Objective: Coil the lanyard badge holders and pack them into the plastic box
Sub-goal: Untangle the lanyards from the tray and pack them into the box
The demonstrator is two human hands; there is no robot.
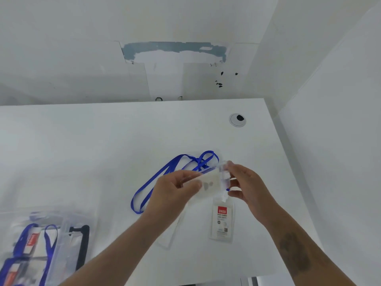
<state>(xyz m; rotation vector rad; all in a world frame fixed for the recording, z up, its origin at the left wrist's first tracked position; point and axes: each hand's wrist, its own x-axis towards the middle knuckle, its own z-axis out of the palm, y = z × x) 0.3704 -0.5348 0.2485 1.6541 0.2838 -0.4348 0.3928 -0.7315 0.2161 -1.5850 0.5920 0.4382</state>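
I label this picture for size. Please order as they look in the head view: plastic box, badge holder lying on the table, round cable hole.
1. plastic box, partly cut off
2. badge holder
3. cable hole, farther away

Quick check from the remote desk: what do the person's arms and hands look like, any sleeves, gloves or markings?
Both forearms are bare, with no sleeves in view. The left hand and right hand wear no gloves, and no rings or watch show. The right forearm carries a dark, blurred tattoo on its upper side; its design cannot be made out.

badge holder [208, 180]: clear, held above table | lanyard [165, 172]: blue, uncoiled | plastic box [41, 248]: clear, part-filled, near-left
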